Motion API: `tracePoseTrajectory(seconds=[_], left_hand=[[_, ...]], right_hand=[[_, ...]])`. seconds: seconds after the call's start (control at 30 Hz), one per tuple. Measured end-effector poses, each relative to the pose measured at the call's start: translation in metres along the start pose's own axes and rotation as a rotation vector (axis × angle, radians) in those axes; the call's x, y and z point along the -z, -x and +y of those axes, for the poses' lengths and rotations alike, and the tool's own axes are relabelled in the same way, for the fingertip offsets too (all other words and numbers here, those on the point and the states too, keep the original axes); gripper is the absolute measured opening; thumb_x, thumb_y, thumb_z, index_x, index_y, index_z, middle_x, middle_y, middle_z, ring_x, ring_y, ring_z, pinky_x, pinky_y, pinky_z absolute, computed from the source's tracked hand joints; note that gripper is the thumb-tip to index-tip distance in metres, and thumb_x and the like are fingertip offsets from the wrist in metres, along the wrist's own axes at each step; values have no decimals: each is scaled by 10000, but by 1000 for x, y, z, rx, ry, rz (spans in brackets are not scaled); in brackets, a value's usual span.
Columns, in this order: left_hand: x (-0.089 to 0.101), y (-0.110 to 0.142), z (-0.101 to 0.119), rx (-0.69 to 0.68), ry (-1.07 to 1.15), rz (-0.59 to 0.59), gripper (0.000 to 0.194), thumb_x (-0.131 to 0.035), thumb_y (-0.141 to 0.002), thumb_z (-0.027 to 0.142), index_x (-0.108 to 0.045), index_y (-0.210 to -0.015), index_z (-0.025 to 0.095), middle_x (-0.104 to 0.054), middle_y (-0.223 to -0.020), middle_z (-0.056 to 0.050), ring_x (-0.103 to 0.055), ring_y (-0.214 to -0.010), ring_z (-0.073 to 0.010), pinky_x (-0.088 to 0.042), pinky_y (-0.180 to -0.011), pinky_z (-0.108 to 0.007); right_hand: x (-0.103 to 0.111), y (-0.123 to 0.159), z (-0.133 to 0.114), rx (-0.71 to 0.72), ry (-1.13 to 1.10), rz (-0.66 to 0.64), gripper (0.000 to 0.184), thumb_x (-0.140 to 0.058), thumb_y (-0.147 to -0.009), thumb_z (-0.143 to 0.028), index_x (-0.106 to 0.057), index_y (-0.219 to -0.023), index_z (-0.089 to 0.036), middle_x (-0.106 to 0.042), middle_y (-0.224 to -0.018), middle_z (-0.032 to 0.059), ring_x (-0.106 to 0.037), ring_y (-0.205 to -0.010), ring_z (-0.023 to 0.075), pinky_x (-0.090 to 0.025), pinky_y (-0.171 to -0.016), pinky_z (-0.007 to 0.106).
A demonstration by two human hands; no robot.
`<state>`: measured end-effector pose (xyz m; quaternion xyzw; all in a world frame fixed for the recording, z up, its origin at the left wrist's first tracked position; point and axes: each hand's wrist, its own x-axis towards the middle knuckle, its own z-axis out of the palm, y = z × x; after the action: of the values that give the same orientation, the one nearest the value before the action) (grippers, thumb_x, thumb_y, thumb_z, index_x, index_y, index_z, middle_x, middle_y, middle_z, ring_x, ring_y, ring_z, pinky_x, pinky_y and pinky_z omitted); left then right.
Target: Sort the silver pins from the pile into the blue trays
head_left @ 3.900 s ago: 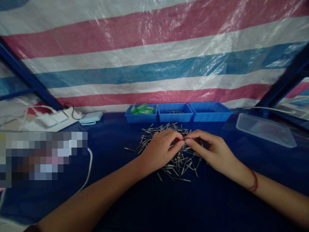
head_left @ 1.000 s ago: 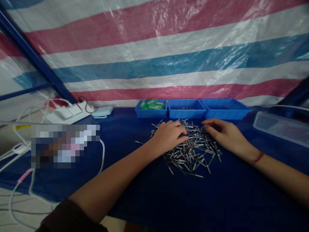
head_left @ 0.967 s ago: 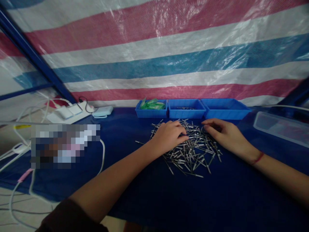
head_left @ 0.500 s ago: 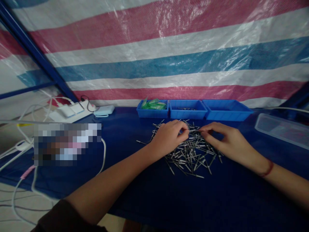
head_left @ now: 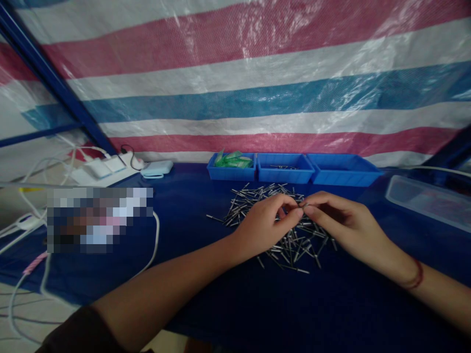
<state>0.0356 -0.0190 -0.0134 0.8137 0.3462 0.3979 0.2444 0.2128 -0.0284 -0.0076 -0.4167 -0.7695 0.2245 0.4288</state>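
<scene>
A heap of thin metal blind rivets (head_left: 294, 247) lies loose on the blue tabletop. Over it, my left hand (head_left: 274, 215) is closed in a pinch, thumb against forefinger. My right hand (head_left: 336, 215) pinches from the other side, and the fingertips of both hands meet. Between them is a small blind rivet, mostly covered by the fingers. Just behind the heap, the middle blue bin (head_left: 285, 174) has a few rivets in it.
The left blue bin (head_left: 231, 174) contains green packets (head_left: 233, 159); the right blue bin (head_left: 346, 176) adjoins the middle one. A clear plastic box (head_left: 427, 201) is at the right. A power strip (head_left: 106, 171), a light-blue case (head_left: 157, 169) and white cables (head_left: 158, 230) occupy the left.
My hands have come together so their fingertips touch; the left moved right and slightly nearer to me. Both have lowered a little in the view.
</scene>
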Motion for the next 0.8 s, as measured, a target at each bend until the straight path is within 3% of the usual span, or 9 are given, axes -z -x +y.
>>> tracePoseTrajectory(seconds=[0.2, 0.8], left_hand=[[0, 0, 0, -43, -59, -37, 191, -446, -887, 287, -587, -874, 157, -596, -746, -10, -545, -676, -96, -441, -655, -234], [-1, 2, -2, -79, -41, -48, 146, -515, -852, 267, -578, -923, 155, -628, -854, -30, -577, -720, -100, -474, -695, -242]], right_hand=[[1, 3, -3, 38, 21, 11, 137, -568, -812, -328, -635, -877, -227, -649, -800, 15, -604, -726, 134, -493, -619, 242], [3, 4, -4, 183, 109, -24, 191, -556, -825, -283, -658, -986, -277, -658, -910, 39, -609, -818, 175, -503, -692, 315]])
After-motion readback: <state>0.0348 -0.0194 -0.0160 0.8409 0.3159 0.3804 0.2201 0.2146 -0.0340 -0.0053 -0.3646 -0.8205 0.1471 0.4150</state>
